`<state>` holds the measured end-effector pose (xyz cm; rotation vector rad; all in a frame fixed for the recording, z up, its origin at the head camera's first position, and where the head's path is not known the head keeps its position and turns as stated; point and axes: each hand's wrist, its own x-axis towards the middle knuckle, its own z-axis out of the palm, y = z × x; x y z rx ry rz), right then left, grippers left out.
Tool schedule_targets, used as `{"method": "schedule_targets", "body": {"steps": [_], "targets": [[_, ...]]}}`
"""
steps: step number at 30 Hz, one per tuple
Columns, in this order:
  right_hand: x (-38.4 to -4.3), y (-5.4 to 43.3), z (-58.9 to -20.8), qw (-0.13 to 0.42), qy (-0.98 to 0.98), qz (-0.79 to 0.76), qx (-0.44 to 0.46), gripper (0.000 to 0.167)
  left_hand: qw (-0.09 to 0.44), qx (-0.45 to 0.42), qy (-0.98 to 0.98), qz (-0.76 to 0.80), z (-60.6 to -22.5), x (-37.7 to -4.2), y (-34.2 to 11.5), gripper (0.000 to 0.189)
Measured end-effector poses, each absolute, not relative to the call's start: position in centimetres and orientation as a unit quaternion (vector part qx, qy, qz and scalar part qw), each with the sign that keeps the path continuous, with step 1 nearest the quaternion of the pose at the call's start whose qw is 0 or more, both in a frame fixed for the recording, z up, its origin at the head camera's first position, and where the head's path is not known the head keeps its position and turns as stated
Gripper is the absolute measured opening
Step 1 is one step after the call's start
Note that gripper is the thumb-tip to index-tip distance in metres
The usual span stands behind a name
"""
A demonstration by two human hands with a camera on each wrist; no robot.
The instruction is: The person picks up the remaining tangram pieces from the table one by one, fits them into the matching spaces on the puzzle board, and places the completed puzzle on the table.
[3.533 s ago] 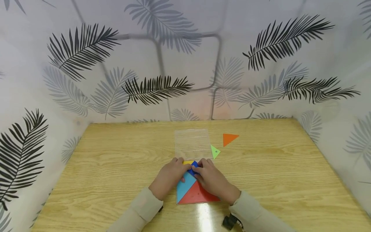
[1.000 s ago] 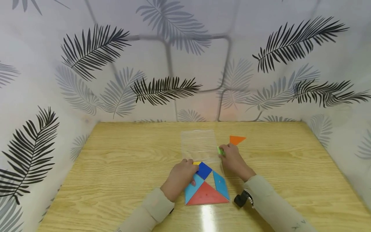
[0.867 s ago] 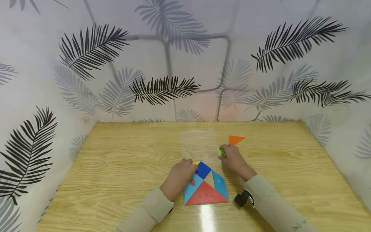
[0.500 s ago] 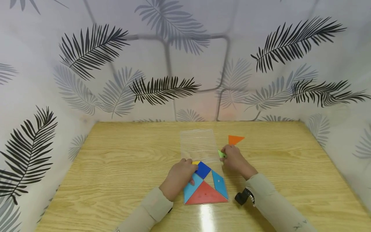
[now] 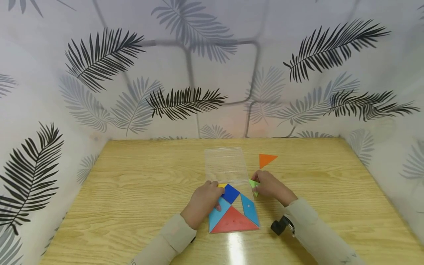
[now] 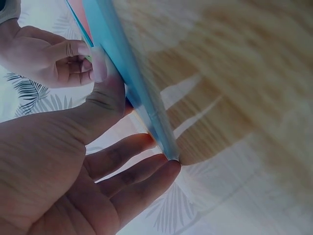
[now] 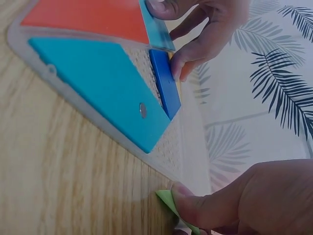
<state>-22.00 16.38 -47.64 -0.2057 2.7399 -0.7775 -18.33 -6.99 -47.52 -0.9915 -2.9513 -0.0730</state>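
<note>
A clear plastic tray (image 5: 212, 230) of tangram pieces lies on the table. My left hand (image 5: 203, 200) rests over its left side, thumb on the light blue triangle (image 5: 216, 220), index fingertip on the blue square (image 5: 231, 194). In the left wrist view the other fingertips touch the tray's edge. A yellow piece (image 5: 222, 185) is partly hidden beneath that hand. The red triangle (image 5: 233, 222) and blue parallelogram (image 5: 248, 208) lie along the near and right sides. My right hand (image 5: 269, 186) pinches a small green triangle (image 7: 168, 199) just beside the tray's right edge.
The clear lid (image 5: 226, 165) lies folded back behind the tray. A loose orange triangle (image 5: 266, 160) is on the wooden table (image 5: 149, 173) beyond my right hand. Leaf-patterned cloth (image 5: 185, 66) stands behind the table.
My right hand left the blue square, took hold of the green triangle beside the lid and brought it nearer, down to the tray's upper right corner. The left hand stays on the tray.
</note>
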Motion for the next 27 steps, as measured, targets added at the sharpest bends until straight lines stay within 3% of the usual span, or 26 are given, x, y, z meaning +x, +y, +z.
{"method": "schedule_targets", "body": {"steps": [9, 27], "targets": [[-20.4, 17.0, -47.5, 0.128, 0.942, -0.299, -0.084, 0.02, 0.011, -0.321, -0.947, -0.025, -47.6, -18.4, -6.9, 0.037], [-17.3, 16.9, -49.4, 0.003, 0.934, -0.347, -0.083, 0.018, 0.0, -0.322, -0.946, -0.037, -47.7, -18.6, -7.0, 0.038]]}}
